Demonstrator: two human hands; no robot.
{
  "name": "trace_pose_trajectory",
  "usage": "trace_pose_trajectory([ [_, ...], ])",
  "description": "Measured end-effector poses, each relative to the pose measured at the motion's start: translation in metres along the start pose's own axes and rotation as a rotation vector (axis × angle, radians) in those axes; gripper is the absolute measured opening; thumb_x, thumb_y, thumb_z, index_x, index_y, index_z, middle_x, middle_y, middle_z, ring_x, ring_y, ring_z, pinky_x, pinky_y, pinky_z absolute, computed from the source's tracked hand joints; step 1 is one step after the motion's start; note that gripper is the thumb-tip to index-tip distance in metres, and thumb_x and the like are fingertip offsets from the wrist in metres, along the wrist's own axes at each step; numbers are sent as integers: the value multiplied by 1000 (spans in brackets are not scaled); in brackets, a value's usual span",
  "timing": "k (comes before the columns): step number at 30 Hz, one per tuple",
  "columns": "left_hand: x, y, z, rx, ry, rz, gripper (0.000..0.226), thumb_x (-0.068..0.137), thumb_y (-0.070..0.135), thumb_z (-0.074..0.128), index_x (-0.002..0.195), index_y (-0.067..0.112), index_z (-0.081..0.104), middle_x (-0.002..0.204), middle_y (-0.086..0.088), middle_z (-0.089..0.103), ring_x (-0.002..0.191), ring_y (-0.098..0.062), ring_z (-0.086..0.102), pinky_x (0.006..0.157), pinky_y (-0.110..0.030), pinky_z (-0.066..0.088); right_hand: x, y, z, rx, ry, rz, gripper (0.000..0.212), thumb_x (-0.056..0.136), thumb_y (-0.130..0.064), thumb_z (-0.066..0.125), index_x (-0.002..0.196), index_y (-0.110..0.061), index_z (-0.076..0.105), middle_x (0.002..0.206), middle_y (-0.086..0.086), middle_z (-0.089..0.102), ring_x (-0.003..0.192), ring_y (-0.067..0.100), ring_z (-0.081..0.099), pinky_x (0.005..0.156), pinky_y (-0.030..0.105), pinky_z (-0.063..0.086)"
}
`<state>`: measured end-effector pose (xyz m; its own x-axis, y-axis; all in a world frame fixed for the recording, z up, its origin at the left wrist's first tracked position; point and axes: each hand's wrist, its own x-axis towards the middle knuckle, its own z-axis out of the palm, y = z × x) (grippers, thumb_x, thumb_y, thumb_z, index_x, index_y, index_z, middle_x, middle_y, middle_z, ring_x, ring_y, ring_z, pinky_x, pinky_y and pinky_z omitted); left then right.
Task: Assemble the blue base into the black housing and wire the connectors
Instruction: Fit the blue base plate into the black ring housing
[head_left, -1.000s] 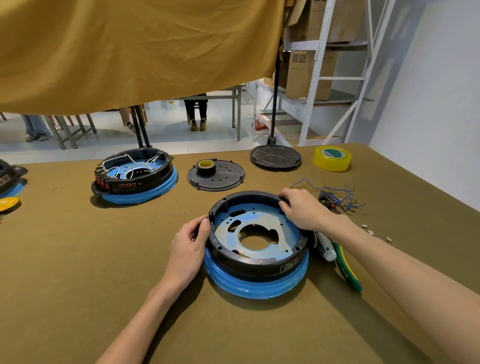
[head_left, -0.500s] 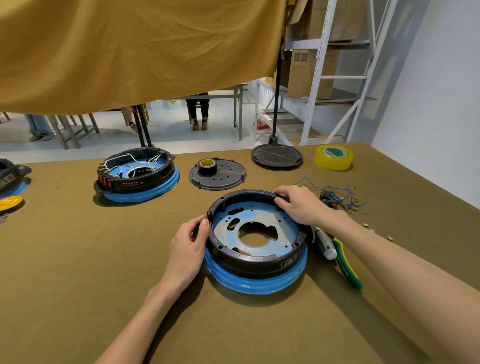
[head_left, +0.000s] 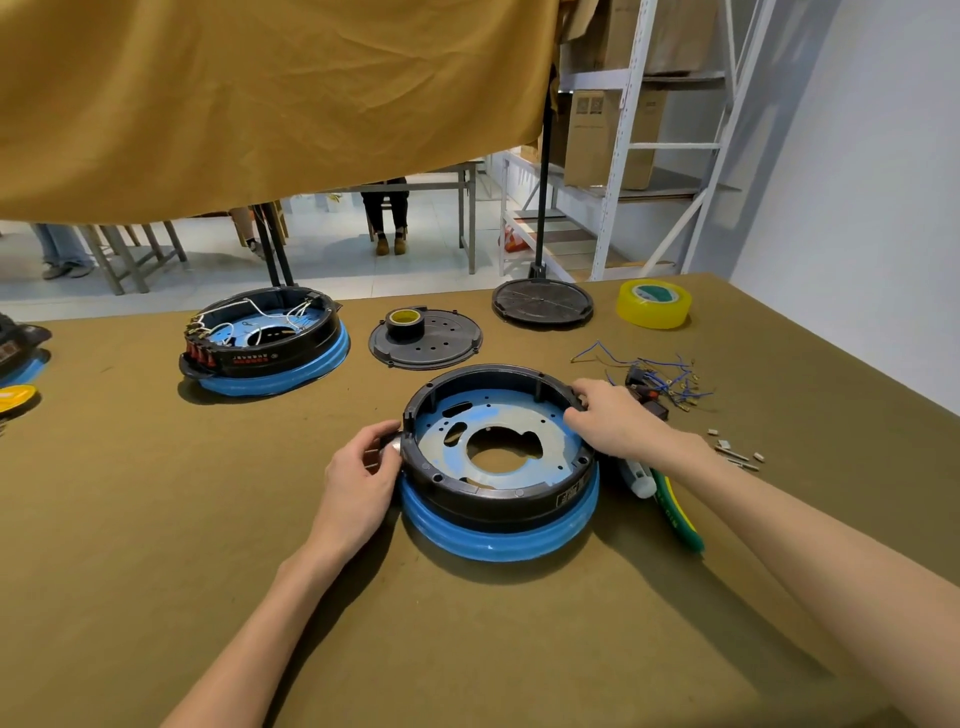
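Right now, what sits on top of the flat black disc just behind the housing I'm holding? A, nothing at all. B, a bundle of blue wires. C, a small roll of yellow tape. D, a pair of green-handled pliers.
C: a small roll of yellow tape stands on the flat black disc, toward its left side; the pliers and wires lie on the table to the right.

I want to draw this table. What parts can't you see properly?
Head view:
- White tube and green-handled tool: partly hidden by the right forearm.
- Label on the black housing: print too small.
- Yellow object: cut off by the left edge.
- Left hand fingertips: curled out of sight against the housing.
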<state>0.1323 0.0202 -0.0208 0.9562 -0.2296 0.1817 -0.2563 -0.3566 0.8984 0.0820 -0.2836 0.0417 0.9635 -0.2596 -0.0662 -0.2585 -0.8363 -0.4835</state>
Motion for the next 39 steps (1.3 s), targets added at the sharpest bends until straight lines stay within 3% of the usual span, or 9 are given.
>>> trace_pose_trajectory([
  [5, -6, 1, -5, 38, 54, -1, 40, 103, 16, 57, 142, 20, 57, 134, 2, 63, 122, -12, 59, 103, -36, 54, 21, -10, 4, 28, -3, -39, 29, 100, -18, 49, 126, -14, 61, 107, 11, 68, 92, 28, 65, 73, 38, 53],
  [10, -7, -1, -13, 60, 113, -30, 41, 102, 20, 61, 143, 20, 58, 136, 1, 63, 124, -15, 59, 105, -43, 54, 42, -23, 10, 86, -36, -75, 23, 101, -14, 49, 118, -17, 64, 105, 13, 70, 98, 34, 67, 63, 31, 47],
  [16, -4, -8, -23, -36, 93, -61, 33, 101, 13, 60, 132, 20, 68, 125, 2, 70, 117, -10, 64, 97, -33, 57, 48, -25, 4, 43, -88, -95, 27, 100, -15, 50, 122, -10, 65, 113, 19, 70, 107, 38, 64, 92, 54, 54],
  [19, -1, -10, -27, -31, 89, -55, 32, 100, 11, 62, 128, 24, 69, 115, 5, 71, 109, -10, 66, 82, -21, 57, 48, -29, 4, 28, -84, -112, 26, 102, -14, 49, 122, -16, 65, 111, 13, 71, 104, 33, 66, 89, 49, 55],
  [26, 7, -17, -26, -64, 185, -90, 26, 99, 11, 64, 123, 15, 73, 113, 1, 73, 106, -9, 66, 89, -29, 56, 31, -22, 9, -29, -58, -52, 20, 99, -24, 54, 117, -16, 54, 103, 8, 66, 91, 25, 64, 74, 40, 54],
  [29, 14, -20, -26, -83, 211, -113, 22, 98, 14, 67, 118, 15, 75, 110, 0, 74, 104, -11, 68, 85, -27, 56, 24, -20, 7, -236, -207, 52, 46, 89, -51, 66, 110, -18, 42, 99, 1, 58, 84, 19, 61, 60, 34, 47],
  [31, 19, -18, -25, -116, 194, -144, 20, 97, 16, 68, 116, 17, 76, 109, 1, 75, 101, -7, 68, 78, -22, 55, 25, -27, 7, -356, -178, 42, 61, 85, -64, 66, 113, -19, 37, 103, -1, 49, 89, 20, 57, 61, 34, 44],
  [36, 20, -19, -25, -149, 158, -171, 18, 100, 17, 63, 111, 24, 76, 104, 5, 76, 89, -1, 71, 64, -14, 56, 36, -52, 22, -201, -31, -165, 33, 100, -41, 57, 117, -14, 51, 101, 6, 63, 88, 26, 64, 79, 47, 58],
  [39, 17, -22, -26, -163, 139, -165, 22, 102, 16, 60, 117, 23, 74, 107, 5, 75, 90, 2, 72, 65, -13, 57, 39, -53, 29, -272, 143, -197, 19, 105, -23, 48, 117, -13, 58, 103, 10, 68, 88, 30, 65, 76, 43, 58],
])
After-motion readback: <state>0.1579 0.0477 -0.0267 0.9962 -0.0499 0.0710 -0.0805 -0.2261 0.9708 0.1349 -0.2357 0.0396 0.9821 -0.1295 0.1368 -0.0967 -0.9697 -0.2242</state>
